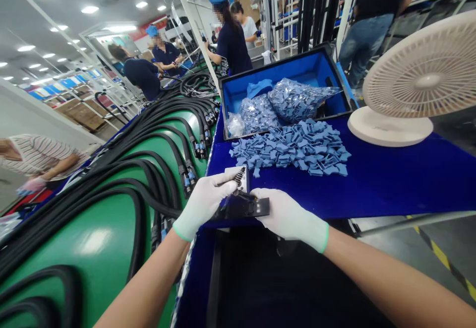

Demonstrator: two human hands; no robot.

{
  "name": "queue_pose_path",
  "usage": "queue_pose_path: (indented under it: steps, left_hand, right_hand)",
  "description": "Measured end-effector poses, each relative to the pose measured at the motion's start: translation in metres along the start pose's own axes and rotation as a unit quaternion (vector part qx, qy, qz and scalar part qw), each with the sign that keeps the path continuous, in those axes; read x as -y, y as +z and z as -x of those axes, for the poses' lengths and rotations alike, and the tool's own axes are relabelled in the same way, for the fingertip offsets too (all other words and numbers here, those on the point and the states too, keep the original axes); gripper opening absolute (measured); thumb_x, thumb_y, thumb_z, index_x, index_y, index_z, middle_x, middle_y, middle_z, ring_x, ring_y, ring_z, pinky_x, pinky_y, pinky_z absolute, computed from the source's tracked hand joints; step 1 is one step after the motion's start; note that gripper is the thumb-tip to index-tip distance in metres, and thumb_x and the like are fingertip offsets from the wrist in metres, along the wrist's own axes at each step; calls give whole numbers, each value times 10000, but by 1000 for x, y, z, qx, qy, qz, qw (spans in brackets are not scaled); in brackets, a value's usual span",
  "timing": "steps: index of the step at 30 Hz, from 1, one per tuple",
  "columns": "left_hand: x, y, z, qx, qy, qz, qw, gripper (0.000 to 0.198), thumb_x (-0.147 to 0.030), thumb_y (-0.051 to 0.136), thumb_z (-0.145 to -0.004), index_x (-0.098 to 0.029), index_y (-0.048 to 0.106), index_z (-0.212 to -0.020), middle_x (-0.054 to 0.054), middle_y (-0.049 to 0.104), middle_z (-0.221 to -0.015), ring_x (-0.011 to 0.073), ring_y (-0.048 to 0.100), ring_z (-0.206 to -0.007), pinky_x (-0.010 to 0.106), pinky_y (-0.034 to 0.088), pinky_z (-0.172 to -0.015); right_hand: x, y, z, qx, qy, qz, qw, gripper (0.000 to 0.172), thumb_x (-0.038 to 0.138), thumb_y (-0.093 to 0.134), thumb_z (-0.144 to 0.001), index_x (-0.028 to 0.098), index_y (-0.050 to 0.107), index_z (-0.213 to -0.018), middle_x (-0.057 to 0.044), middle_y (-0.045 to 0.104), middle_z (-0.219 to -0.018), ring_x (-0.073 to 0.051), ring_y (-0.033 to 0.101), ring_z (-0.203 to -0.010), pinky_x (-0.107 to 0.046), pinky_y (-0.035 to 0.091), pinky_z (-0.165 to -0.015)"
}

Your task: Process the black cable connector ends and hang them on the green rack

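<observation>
Right of the black cables point(148, 179), the left hand point(204, 198) has its fingers pinched on one end of a black connector point(241, 208) and the right hand point(288, 219) is clenched on the other, at the near edge of the tabletop point(390, 179), where a slackened grip could drop it off.

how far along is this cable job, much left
Looks done: several black cables on the green belt show blue at their connector ends. In hand: the white-gloved left hand and right hand grip one black cable connector. Left: a large pile of loose blue plastic caps and full clear bags of them in the blue tray, so probably plenty.
</observation>
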State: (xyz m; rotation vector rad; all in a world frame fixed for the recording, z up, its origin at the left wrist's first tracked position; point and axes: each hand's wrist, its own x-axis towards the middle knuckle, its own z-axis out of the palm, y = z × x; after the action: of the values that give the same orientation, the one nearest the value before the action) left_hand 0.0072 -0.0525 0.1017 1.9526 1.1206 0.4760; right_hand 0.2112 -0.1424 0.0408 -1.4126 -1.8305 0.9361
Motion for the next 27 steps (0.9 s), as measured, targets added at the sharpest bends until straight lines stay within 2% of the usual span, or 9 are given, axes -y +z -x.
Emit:
queue_pose_path:
  steps: [2,6,10,14,16,18,21,23,27]
  left_hand:
    - [-1,1,2,-19,-2,-24,1000,376,-429,641,-957,-272,749,-1282,3,733,-1302,295,670,-1226,393,446,-1173]
    - [-5,5,3,-42,-7,-43,998,381,-417,657,-946,-287,738,-1294,-15,716,-1336,285,644,-1275,384,420,-1200]
    - [-6,7,2,-28,-10,-20,999,409,-412,651,-948,-257,722,-1319,8,699,-1365,297,620,-1304,400,421,-1201]
    - [2,9,2,-16,-46,163,985,499,-502,588,-984,-172,682,-1346,107,727,-1286,290,714,-1089,384,587,-963]
    - [5,9,4,-10,-53,232,971,505,-488,605,-981,-162,658,-1363,124,718,-1288,274,720,-1053,360,601,-914]
    - [4,8,8,-14,-45,214,976,478,-426,622,-978,-171,645,-1381,116,702,-1320,275,699,-1111,365,578,-965]
    - [0,8,17,-24,-30,107,994,442,-341,642,-957,-206,661,-1377,78,707,-1316,296,658,-1193,412,512,-1075]
    - [-1,10,24,3,-8,37,999,395,-303,669,-934,-246,705,-1323,47,718,-1285,296,638,-1221,426,461,-1136]
    - [5,19,36,51,49,-40,997,322,-199,677,-921,-319,759,-1208,19,704,-1221,250,632,-1176,380,475,-1088]
  right_hand:
    - [-6,6,-4,-10,-10,17,1000,82,131,578,-828,198,598,-873,-44,691,-871,-193,630,-775,-294,460,-736]
    - [-10,12,-8,-38,-15,40,998,111,130,591,-803,204,514,-771,-12,657,-792,-170,599,-715,-273,429,-691]
    - [-10,-2,-1,0,-26,82,996,64,134,571,-843,195,580,-857,-52,687,-880,-196,629,-796,-298,462,-754]
    - [-16,-22,12,-37,-9,151,988,239,169,629,-860,150,656,-1097,-158,688,-1111,-285,624,-1056,-405,476,-938]
    - [-18,-24,17,-56,-19,101,993,461,214,711,-829,160,623,-1278,-169,648,-1268,-317,592,-1174,-449,470,-1007]
    - [-17,-21,20,-32,-27,-24,999,633,249,786,-778,222,580,-1376,-122,636,-1323,-307,605,-1175,-444,492,-1006]
    - [-12,-10,21,-9,16,-220,975,510,214,754,-790,250,620,-1280,-52,689,-1187,-245,658,-1010,-398,532,-910]
    - [-8,-4,18,-23,34,-290,956,416,180,710,-813,227,620,-1217,-44,694,-1138,-227,655,-994,-386,532,-902]
    - [-3,6,10,-21,48,-329,943,597,152,758,-762,244,558,-1317,-55,673,-1232,-256,627,-1142,-403,524,-966]
